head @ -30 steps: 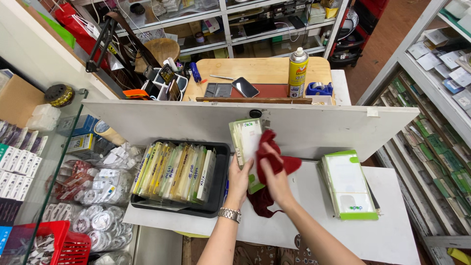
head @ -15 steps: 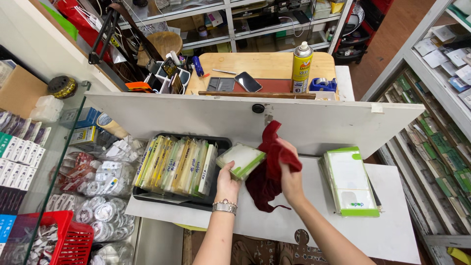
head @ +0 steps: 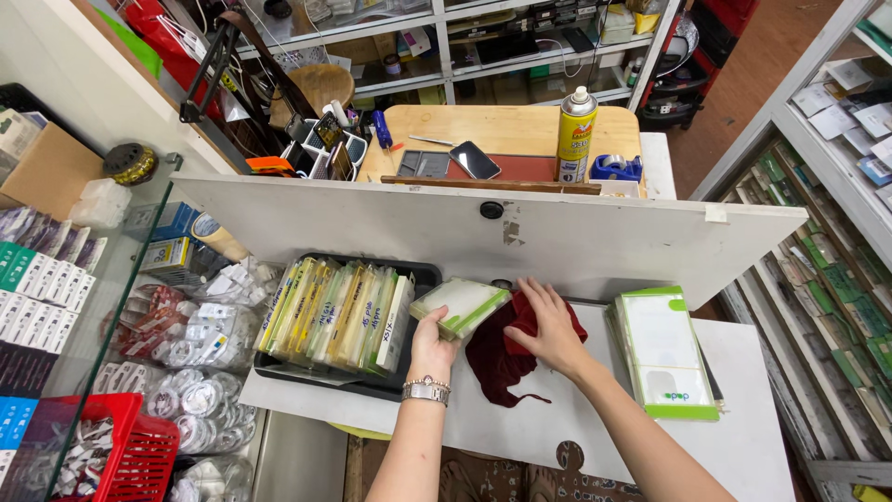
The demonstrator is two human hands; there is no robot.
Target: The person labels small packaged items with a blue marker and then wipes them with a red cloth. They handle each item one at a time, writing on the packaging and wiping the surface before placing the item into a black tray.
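Shelves crowded with small packets line both sides of your white counter [head: 520,418], and a raised white panel [head: 483,237] stands just beyond your hands. Your left hand [head: 433,342] is closed around a small stack of green-edged white packets [head: 461,307], lifted just off the counter. Directly left of that grip sits a black tray [head: 348,376] packed with upright clear packets. Your right hand [head: 550,327] lies flat with fingers spread on a dark red cloth [head: 497,358], pressing it to the counter, just right of the held stack. Further right of that hand, well apart, rests another pile of green-bordered packets [head: 664,353]. Past the panel, a wooden bench [head: 506,130] carries a yellow spray can [head: 576,135], a phone [head: 476,160] and a blue tape dispenser [head: 618,168].
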